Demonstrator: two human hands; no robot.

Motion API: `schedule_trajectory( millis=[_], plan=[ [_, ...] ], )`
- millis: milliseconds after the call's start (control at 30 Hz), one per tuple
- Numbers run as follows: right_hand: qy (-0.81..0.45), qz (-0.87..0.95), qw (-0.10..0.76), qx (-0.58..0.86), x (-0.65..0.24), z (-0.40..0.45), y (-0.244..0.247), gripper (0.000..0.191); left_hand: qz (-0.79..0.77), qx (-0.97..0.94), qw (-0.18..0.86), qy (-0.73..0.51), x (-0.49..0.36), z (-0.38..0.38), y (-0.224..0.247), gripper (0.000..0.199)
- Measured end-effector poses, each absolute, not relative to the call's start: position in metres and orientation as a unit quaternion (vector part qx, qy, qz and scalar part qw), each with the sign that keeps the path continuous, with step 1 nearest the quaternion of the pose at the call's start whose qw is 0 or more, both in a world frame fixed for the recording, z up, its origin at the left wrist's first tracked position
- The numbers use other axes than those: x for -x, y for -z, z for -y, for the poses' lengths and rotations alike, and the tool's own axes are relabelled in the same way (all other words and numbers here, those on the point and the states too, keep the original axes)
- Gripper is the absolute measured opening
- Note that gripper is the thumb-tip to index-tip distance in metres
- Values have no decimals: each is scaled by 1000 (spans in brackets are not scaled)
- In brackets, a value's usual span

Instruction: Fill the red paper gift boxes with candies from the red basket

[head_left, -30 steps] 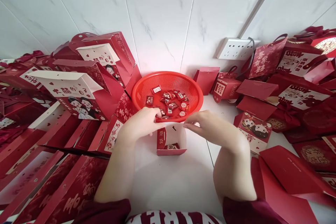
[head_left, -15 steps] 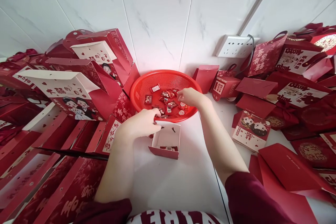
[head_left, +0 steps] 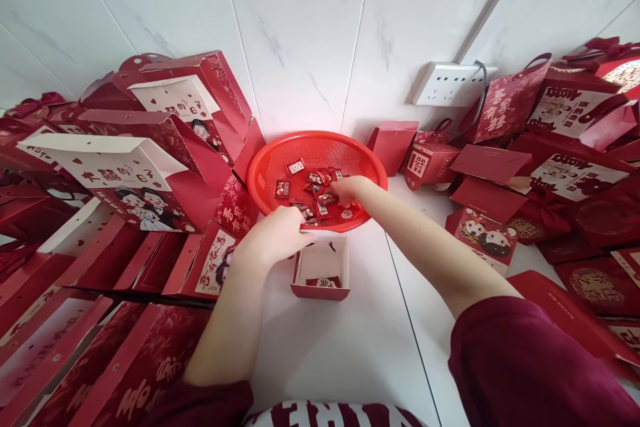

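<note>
Closest to the body, the left sleeve (head_left: pixel 210 402) and the right sleeve (head_left: pixel 530 360) are being cut off by the lower edge of the view, and the lettering on the shirt front (head_left: pixel 330 415) between them is being shown only in part. The left forearm (head_left: pixel 230 323) is being held slanting forward and inward. The right forearm (head_left: pixel 420 240) is being held straighter and farther out, slanting leftward across the basket's near right rim.

Just to the right of the left hand (head_left: pixel 277 232), a small open box (head_left: pixel 321 293) is being supported by the white table (head_left: pixel 330 353), and a red wrapped piece (head_left: pixel 323 282) is being held inside it. The left thumb is being kept apart from the forefinger, at the box's far left corner; the other fingers are being hidden, so whether the box is being gripped cannot be told.

Farther out, the right hand (head_left: pixel 350 191) is being held inside the red mesh basket (head_left: pixel 280 155), fingers pointed down at the wrapped sweets (head_left: pixel 326 199) clustered beside and to the left of it. Its fingertips are being hidden, and whether they are being closed on a piece cannot be told.

Left of the left hand, red gift boxes (head_left: pixel 150 208) are being cut off by the picture's edge, as are the gift boxes on the right (head_left: pixel 487 230) beyond the right forearm. Beyond both hands, the tiled wall (head_left: pixel 300 47) is being shown.
</note>
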State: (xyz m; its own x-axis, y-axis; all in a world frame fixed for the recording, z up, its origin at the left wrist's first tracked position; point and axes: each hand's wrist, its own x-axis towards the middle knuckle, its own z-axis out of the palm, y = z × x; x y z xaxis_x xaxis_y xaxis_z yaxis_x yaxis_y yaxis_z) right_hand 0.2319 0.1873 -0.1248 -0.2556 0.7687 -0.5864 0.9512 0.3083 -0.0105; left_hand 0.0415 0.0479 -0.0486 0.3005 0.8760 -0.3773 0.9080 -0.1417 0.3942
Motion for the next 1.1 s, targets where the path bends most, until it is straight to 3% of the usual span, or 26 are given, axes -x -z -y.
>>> schedule_trajectory(
  millis=[133,233,433,467,533,667,900,1100],
  plan=[
    [196,-786,196,-553,-240,-186,122,27,-540,-795,276,-17,-40,-44,46,41],
    [185,-806,112,-551,-245,-179,105,22,-503,-811,296,-30,-37,-40,42,50],
    [151,-836,-140,-508,-256,-98,53,16,-473,-837,272,-27,-35,-28,32,28],
    [170,-841,-228,-460,-258,-81,46,13,-466,-842,270,-26,-35,-28,32,29],
    [198,-843,-321,-385,-263,-51,36,13,-461,-845,270,-20,-35,-27,33,33],
    [245,-857,-342,-298,-269,-26,29,13,-486,-836,255,-9,-34,-28,36,39],
    [236,-845,-388,-282,-266,-27,26,15,-519,-821,236,22,-34,-29,32,43],
    [325,-839,-408,-155,-260,-28,28,6,-574,-787,226,21,-31,-28,30,33]
  ],
)
